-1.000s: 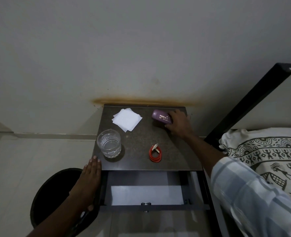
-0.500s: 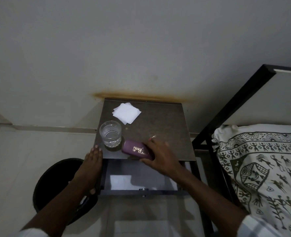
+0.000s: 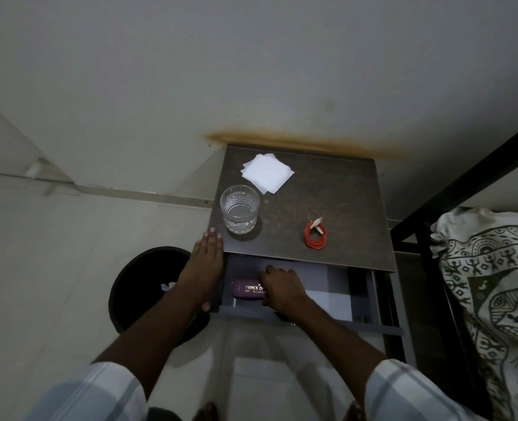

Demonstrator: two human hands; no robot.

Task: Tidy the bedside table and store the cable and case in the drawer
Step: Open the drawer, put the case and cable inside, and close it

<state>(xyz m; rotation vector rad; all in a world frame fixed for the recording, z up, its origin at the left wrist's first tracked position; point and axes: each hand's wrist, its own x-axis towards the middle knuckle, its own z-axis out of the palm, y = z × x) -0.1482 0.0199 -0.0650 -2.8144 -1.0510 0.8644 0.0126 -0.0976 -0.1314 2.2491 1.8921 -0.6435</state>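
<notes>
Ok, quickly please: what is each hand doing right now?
Left hand: open, flat against the left side of the bedside table, holding nothing.
Right hand: closed on the purple case, inside the drawer.

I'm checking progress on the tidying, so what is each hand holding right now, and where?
The right hand grips the purple case by its right end, inside the drawer. The left hand holds nothing.

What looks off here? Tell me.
An orange-brown stain runs along the wall directly behind the bedside table, like rust or water damage. Otherwise nothing is spilled or askew: the glass stands upright, and the red cable lies coiled.
</notes>
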